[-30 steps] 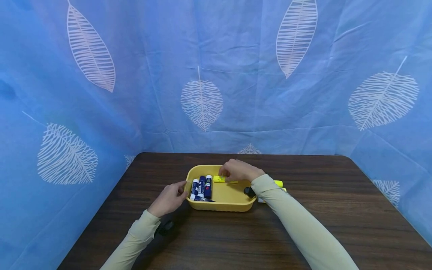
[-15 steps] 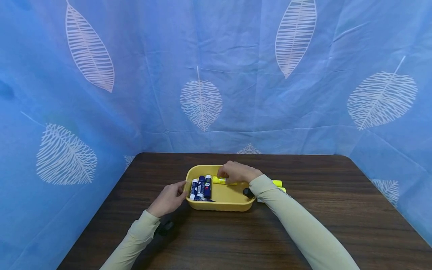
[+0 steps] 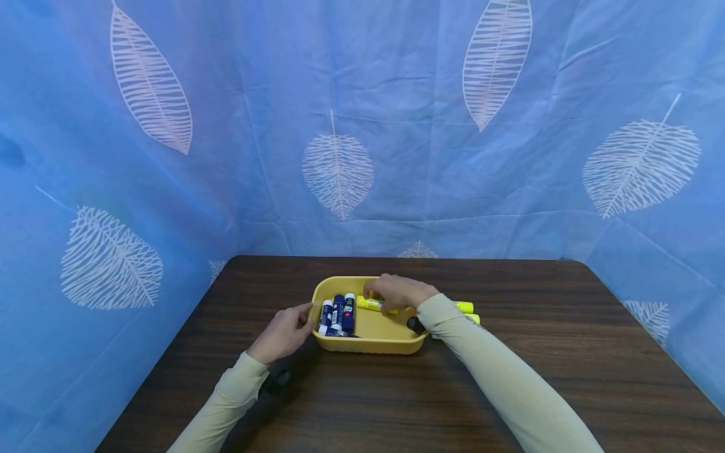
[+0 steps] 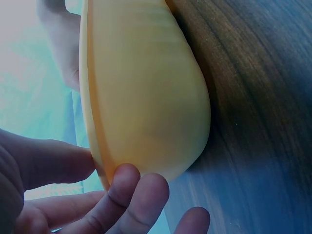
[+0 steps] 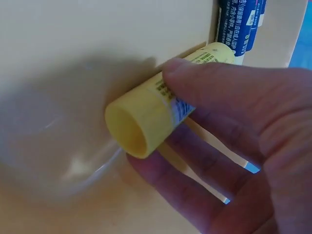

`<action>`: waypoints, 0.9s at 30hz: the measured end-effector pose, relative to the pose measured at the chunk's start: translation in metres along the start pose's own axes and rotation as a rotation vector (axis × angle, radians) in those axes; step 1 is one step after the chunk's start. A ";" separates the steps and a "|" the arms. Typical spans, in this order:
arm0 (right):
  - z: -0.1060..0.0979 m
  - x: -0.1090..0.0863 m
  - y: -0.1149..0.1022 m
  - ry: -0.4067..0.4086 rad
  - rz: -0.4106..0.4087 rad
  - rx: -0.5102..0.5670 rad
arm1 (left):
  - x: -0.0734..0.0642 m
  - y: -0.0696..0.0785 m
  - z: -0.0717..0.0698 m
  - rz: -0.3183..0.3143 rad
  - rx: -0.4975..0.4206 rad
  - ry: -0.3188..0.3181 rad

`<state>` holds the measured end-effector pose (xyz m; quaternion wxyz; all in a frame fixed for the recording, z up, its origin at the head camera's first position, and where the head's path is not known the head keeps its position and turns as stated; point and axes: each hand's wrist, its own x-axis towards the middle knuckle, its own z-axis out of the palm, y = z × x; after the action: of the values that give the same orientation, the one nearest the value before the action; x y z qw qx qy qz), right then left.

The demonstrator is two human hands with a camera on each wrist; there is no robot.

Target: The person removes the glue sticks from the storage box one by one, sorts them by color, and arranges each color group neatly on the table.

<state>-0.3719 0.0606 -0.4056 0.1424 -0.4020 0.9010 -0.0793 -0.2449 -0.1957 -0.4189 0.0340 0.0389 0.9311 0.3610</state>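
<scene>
A yellow plastic tray (image 3: 368, 346) rests on the brown table. My left hand (image 3: 283, 333) holds its left end; in the left wrist view the thumb meets the rim (image 4: 92, 122) and curled fingers (image 4: 151, 195) lie against the outer wall. Inside the tray, my right hand (image 3: 399, 294) grips a yellow glue stick (image 5: 141, 117) between thumb and fingers, by the far wall. In the head view part of this glue stick (image 3: 368, 303) is hidden by the hand. Several dark blue glue sticks with white ends (image 3: 348, 314) lie side by side at the tray's left.
More yellow sticks (image 3: 465, 307) lie on the table (image 3: 538, 314) just right of the tray, partly covered by the right forearm. A blue cloth with white leaf prints (image 3: 396, 189) hangs behind the table.
My right hand has shifted slightly left and nearer, and the yellow glue stick in it now lies at a slight slant. The left hand stays on the tray's end.
</scene>
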 end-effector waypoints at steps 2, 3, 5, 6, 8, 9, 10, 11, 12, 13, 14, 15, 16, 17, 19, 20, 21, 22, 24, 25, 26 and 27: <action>0.000 0.000 -0.001 -0.006 -0.002 -0.006 | 0.000 0.001 0.000 0.000 0.001 -0.002; -0.001 -0.001 -0.001 -0.008 -0.005 -0.012 | 0.000 0.001 0.000 -0.001 0.001 -0.003; -0.003 -0.001 -0.003 -0.007 -0.010 -0.030 | -0.001 0.001 0.000 -0.003 -0.001 -0.003; -0.004 -0.002 -0.005 -0.005 -0.012 -0.038 | -0.001 0.002 -0.001 -0.002 -0.002 -0.002; -0.008 -0.003 -0.008 0.001 -0.015 -0.059 | -0.001 0.002 -0.001 0.000 -0.005 -0.001; -0.010 -0.003 -0.009 0.004 -0.015 -0.069 | -0.001 0.002 -0.001 0.001 -0.007 0.000; -0.011 -0.004 -0.011 0.006 -0.014 -0.073 | -0.001 0.002 -0.002 0.002 -0.011 -0.001; -0.013 -0.004 -0.012 0.006 -0.014 -0.077 | 0.000 0.001 -0.002 0.003 -0.011 0.000; -0.015 -0.005 -0.014 0.006 -0.016 -0.077 | 0.000 0.001 -0.002 0.005 -0.014 0.000; -0.016 -0.005 -0.015 0.004 -0.018 -0.076 | 0.000 0.001 -0.002 0.008 -0.013 -0.001; -0.017 -0.006 -0.016 0.004 -0.019 -0.074 | 0.000 0.001 -0.002 0.008 -0.015 0.000; -0.018 -0.006 -0.016 0.004 -0.023 -0.069 | 0.000 0.000 -0.003 0.014 -0.014 0.001; -0.019 -0.006 -0.017 0.005 -0.028 -0.066 | 0.000 0.000 -0.003 0.014 -0.015 0.001; -0.019 -0.007 -0.017 0.007 -0.034 -0.064 | 0.001 0.000 -0.003 0.014 -0.014 0.002; -0.019 -0.006 -0.017 0.011 -0.049 -0.059 | 0.001 0.000 -0.002 0.019 -0.010 0.001; -0.019 -0.006 -0.017 0.016 -0.059 -0.057 | 0.001 0.000 -0.003 0.018 -0.010 0.000; -0.019 -0.005 -0.018 0.022 -0.073 -0.055 | 0.001 0.000 -0.002 0.015 -0.010 0.000; -0.018 -0.004 -0.019 0.028 -0.085 -0.054 | 0.001 0.000 -0.002 0.009 -0.013 -0.001; -0.018 0.000 -0.021 0.035 -0.110 -0.051 | 0.001 0.000 -0.002 0.004 -0.013 -0.002; -0.017 0.002 -0.023 0.036 -0.120 -0.047 | 0.001 0.000 -0.002 0.008 -0.009 -0.004; -0.017 0.004 -0.025 0.037 -0.127 -0.045 | 0.001 0.000 -0.002 0.003 -0.013 -0.003; -0.017 0.006 -0.027 0.037 -0.135 -0.036 | 0.001 0.000 -0.001 -0.001 -0.017 -0.003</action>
<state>-0.3618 0.0385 -0.3838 0.1128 -0.4631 0.8755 -0.0798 -0.2462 -0.1968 -0.4181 0.0361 0.0386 0.9280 0.3689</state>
